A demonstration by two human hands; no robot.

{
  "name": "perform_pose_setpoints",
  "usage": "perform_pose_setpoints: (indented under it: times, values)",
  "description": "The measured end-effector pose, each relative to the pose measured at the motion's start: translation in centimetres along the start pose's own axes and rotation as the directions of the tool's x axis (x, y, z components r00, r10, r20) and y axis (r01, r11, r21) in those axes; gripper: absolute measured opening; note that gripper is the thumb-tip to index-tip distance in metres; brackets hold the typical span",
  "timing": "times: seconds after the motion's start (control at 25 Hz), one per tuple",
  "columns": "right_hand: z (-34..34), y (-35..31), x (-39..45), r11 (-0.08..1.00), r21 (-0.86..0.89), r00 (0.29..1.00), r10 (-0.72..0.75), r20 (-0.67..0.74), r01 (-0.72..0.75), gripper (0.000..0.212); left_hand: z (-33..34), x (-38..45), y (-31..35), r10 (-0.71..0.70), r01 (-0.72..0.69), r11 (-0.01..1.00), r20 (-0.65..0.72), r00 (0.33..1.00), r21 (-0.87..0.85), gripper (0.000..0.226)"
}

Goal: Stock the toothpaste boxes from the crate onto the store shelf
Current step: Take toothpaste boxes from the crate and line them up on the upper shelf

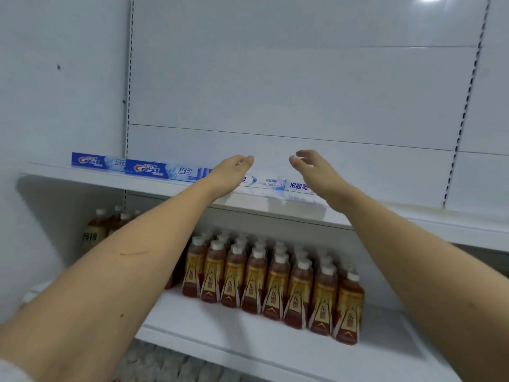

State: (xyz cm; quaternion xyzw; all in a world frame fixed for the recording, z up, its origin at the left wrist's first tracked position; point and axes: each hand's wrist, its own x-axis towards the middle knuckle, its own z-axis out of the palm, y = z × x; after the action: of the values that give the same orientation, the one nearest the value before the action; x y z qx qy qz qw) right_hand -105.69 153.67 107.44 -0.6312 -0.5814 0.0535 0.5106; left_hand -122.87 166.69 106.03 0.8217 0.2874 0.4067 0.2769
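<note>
Two blue Crest toothpaste boxes lie end to end along the white upper shelf [165, 186]: one far left [96, 162], one beside it [162, 171]. A white toothpaste box [271, 184] lies to their right, partly hidden behind both wrists. My left hand [232, 172] reaches over the shelf above this box's left end, fingers loosely spread, holding nothing. My right hand [311, 170] hovers over its right end, fingers curled apart, empty. Neither hand clearly touches the box. No crate is in view.
Several rows of brown drink bottles [275, 279] with white caps fill the lower shelf. More bottles [102, 224] stand at the left behind my forearm. White-capped bottles [170, 365] sit on the bottom level. Bare shelf surface [413, 219] extends right of the white box.
</note>
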Motion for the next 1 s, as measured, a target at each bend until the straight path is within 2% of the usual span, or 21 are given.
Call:
perform_pose_setpoints:
  times: [0.12,0.28,0.56,0.76,1.0]
  values:
    - [1.3,-1.1,-3.0,0.983,0.184,0.999,-0.003,-0.035,0.010,0.048,0.6,-3.2,0.0,0.037,-0.059,0.985,-0.137,0.990,-0.160,0.047]
    - [4.8,0.2,-7.8,0.926,0.377,0.999,-0.005,-0.043,0.021,0.043,2.8,-9.1,-1.4,-0.087,0.007,0.906,-0.171,0.981,-0.423,0.046]
    - [10.1,9.3,-18.2,0.854,0.458,0.966,0.179,0.189,-0.247,0.050,8.9,-21.4,-6.0,-0.386,0.304,0.832,-0.090,0.918,-0.464,0.049]
    - [12.6,11.8,-22.5,0.813,0.451,0.922,0.256,0.290,-0.367,0.051,10.6,-28.1,-9.0,-0.460,0.406,0.828,-0.054,0.886,-0.386,0.053]
    - [19.4,15.2,-27.3,0.776,0.391,0.856,0.356,0.376,-0.495,0.047,11.4,-32.3,-16.7,-0.566,0.515,0.742,0.011,0.824,-0.429,0.054]
